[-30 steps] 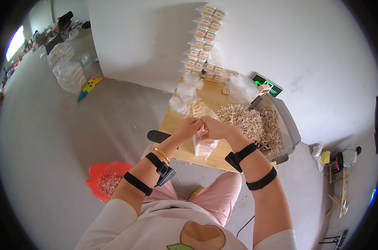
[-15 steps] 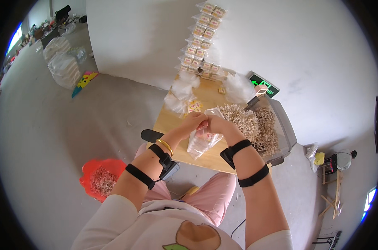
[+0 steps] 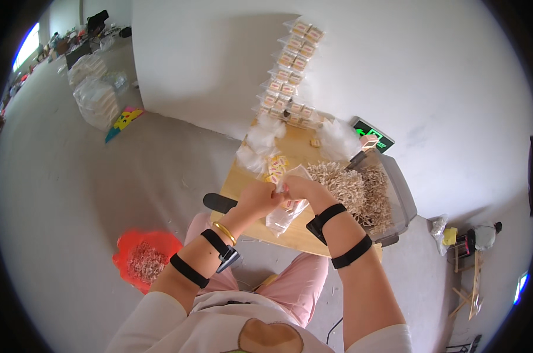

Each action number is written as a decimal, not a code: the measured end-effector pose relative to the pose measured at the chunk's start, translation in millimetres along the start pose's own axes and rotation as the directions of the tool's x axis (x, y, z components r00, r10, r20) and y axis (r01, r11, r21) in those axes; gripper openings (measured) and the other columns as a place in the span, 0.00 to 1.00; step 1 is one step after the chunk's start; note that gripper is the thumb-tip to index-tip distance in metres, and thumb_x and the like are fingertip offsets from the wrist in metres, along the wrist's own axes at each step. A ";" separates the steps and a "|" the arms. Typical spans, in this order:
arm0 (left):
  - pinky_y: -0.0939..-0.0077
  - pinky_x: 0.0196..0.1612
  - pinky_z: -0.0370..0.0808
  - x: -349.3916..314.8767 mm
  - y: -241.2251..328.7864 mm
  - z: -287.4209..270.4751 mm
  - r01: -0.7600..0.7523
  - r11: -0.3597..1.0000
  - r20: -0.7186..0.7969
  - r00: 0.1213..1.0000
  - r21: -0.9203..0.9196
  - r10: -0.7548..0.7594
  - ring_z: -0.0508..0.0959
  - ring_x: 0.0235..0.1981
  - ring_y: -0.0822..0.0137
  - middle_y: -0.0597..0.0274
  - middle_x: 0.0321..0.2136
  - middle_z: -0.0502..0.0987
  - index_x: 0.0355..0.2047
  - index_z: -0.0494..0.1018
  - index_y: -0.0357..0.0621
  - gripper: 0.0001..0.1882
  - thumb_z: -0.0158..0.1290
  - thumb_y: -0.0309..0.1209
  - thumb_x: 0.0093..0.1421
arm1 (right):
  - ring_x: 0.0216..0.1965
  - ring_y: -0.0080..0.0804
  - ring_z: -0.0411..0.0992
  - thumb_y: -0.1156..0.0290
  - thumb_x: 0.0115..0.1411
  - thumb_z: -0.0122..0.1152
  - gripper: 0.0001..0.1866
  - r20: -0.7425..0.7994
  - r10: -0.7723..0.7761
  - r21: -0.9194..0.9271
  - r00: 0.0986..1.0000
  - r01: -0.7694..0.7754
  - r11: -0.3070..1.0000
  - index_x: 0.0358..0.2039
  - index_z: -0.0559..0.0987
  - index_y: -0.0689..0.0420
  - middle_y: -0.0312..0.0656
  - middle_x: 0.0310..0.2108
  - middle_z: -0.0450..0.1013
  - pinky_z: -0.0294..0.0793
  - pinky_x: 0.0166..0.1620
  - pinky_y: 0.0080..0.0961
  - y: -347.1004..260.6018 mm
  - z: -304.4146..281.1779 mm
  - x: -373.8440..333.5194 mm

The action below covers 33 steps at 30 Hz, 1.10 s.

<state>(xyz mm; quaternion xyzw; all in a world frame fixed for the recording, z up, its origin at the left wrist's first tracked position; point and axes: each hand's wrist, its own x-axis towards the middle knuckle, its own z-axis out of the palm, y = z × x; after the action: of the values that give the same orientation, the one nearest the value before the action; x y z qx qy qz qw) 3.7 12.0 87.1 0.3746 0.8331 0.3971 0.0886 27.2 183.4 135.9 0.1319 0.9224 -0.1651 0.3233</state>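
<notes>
My left hand (image 3: 262, 199) and my right hand (image 3: 302, 188) meet over the near part of the wooden table. Both have their fingers closed at the mouth of a clear plastic bag (image 3: 283, 222), which hangs down between them toward the table's front edge. Something small with a reddish mark shows through the plastic; its kind is hard to make out. Just beyond my left hand lie several yellow printed cards or labels (image 3: 276, 166). A heap of thin pale brown pieces (image 3: 340, 179) sits close to my right hand, spilling from a grey translucent bin (image 3: 403, 191).
Stacked clear packs (image 3: 290, 62) with yellowish contents rise at the table's far end. Clear empty bags (image 3: 257, 144) lie on the far left, with more (image 3: 340, 138) at right. A dark strap-like piece (image 3: 219, 203) juts past the left edge. A red bag (image 3: 122, 270) stands on the floor.
My left hand has moved slightly down and left, and its wrist has turned. Both hands stay on the bag. The whole view has shifted a little downward.
</notes>
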 end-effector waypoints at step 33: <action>0.80 0.33 0.64 5.3 15.1 29.6 0.103 0.480 0.206 0.964 -0.871 0.166 0.66 0.29 0.77 0.70 0.26 0.69 0.32 0.77 0.37 0.11 0.46 0.30 0.60 | 0.37 0.35 0.78 0.71 0.51 0.72 0.18 -0.075 -0.324 0.103 0.943 0.331 0.938 0.43 0.80 0.57 0.45 0.34 0.80 0.76 0.40 0.30 22.6 -5.1 -60.0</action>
<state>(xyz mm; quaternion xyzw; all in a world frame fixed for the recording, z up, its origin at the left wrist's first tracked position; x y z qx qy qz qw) 21.6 39.3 79.0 0.3411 0.4873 0.7142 0.3690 77.7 197.8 173.0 -0.0005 0.9293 -0.2654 0.2568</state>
